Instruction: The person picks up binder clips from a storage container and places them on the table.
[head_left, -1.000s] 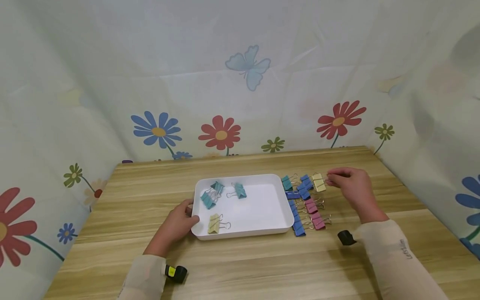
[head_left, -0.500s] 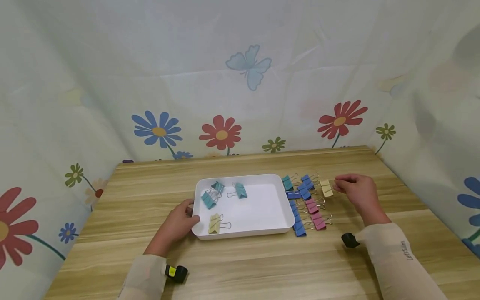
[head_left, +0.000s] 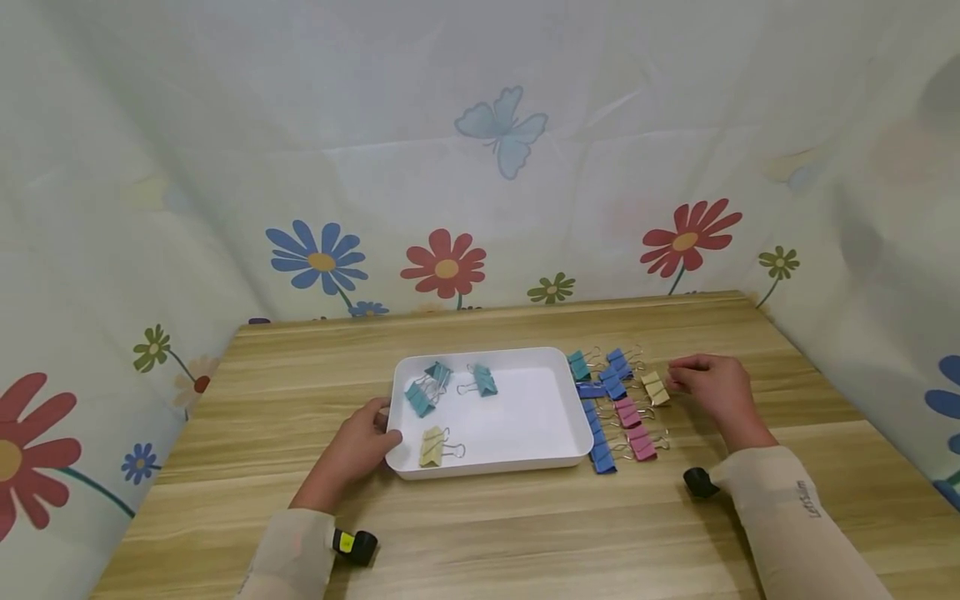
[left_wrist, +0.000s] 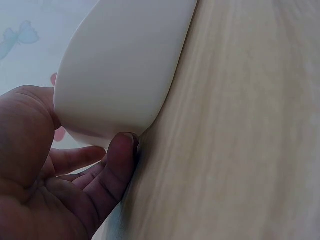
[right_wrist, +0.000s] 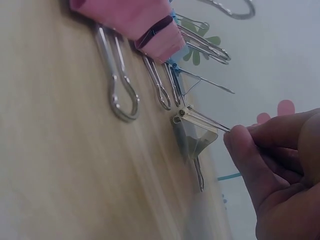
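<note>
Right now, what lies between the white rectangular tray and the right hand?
Head view: a teal binder clip, blue clips, pink clips, then the yellow clip that hand pinches.

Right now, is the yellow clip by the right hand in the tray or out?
Out: that yellow clip is right of the white tray, past the blue clips, with the right hand pinching its wire handle.

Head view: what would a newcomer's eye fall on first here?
Probably the white tray near the middle of the table, its left end held by the left grip. Next, the vivid blue clips and pink clips just right of it, beside which the right grip pinches a yellow clip by its wire handle. Then the big red flowers on the backdrop behind.
</note>
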